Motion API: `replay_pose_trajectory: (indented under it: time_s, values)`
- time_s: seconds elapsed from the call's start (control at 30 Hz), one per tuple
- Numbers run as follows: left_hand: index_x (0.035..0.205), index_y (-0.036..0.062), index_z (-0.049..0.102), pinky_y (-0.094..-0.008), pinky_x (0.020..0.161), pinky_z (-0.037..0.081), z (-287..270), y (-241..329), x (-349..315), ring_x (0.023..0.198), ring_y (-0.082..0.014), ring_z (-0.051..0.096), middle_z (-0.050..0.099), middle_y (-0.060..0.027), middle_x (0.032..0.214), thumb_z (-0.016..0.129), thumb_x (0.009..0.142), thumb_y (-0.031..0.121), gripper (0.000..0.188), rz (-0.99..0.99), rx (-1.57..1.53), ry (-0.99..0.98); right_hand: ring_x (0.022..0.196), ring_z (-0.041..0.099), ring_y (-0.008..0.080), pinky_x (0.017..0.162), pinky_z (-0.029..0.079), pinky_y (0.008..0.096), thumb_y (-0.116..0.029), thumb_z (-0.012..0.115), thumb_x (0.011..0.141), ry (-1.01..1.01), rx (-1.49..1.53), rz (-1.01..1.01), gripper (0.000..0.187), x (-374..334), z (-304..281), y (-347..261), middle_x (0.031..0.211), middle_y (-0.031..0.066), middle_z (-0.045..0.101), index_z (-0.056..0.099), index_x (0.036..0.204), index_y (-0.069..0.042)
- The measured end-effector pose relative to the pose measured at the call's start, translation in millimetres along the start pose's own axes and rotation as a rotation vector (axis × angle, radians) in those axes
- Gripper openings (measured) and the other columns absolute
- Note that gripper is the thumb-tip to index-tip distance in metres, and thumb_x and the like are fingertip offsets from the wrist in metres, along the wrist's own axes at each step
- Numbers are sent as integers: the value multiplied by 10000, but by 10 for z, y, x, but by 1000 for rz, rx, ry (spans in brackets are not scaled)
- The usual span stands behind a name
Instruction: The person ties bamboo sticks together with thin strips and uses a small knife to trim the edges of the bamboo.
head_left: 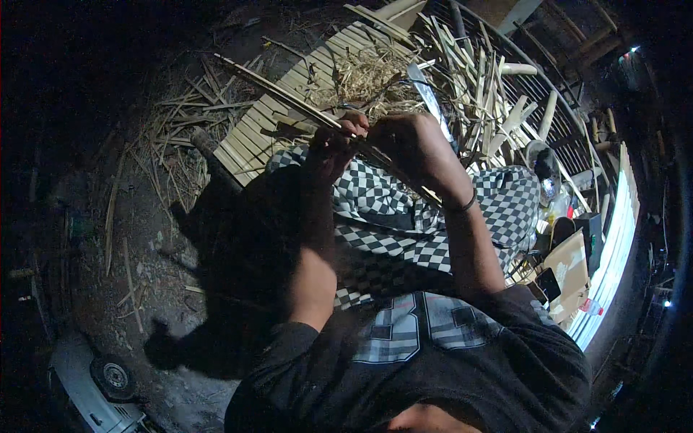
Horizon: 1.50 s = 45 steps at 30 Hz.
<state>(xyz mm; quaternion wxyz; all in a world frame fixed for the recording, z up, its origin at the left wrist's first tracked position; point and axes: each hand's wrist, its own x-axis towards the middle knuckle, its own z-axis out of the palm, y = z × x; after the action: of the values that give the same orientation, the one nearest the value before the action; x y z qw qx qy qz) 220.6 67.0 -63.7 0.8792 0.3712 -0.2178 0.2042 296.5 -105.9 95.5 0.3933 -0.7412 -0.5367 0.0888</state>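
Note:
Both of my hands are raised over my lap, around long thin bamboo strips (278, 92). The strips slant from the far left down toward my right forearm. My left hand (333, 150) is closed on them with bent fingers, partly in shadow. Close beside it, my right hand (417, 148) is curled with its back up; its fingertips are hidden, but the strips pass beneath it. Just beyond my right hand is a long shiny blade (429, 97); its handle cannot be made out. Checkered black-and-white cloth (505, 206) covers my legs.
A slatted bamboo platform (253, 133) lies ahead, bearing curly shavings (364, 76). Split bamboo pieces (473, 79) pile up at the far right, with loose scraps (191, 115) on the left ground. Cardboard (567, 270) stands right; a vehicle (94, 382) is lower left.

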Motion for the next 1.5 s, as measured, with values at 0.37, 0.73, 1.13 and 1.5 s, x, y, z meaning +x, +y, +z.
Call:
replay_pose_trajectory:
  time_s: [0.37,0.73,1.13,1.5]
  values:
    - [1097,10,586,-321,862,482,293,-12,68,1031,-216,531,481,-144,1152,614,901,164,251,9,27,128,646,612,204,609,463,307,-35,658,719,42,-6,34,143,-37,53,156,777,151,656,657,855,10]
    - [1102,6,585,-329,878,484,158,-34,43,1027,-224,548,495,-136,1135,619,900,180,268,-16,55,111,505,506,210,543,439,362,-151,677,759,139,196,86,177,-45,157,311,617,185,573,637,751,22]
    - [1123,3,582,-344,933,488,54,-61,14,980,-224,602,560,-121,1069,646,883,153,290,-159,-250,315,568,616,228,570,476,341,-166,680,801,187,211,139,180,-79,245,255,679,134,652,666,814,14]
    - [1032,21,637,-269,769,499,220,22,55,960,-163,592,605,-71,1060,640,886,120,177,-30,313,270,718,639,123,656,505,278,-200,686,836,140,419,398,248,-58,246,347,821,104,705,684,951,19]
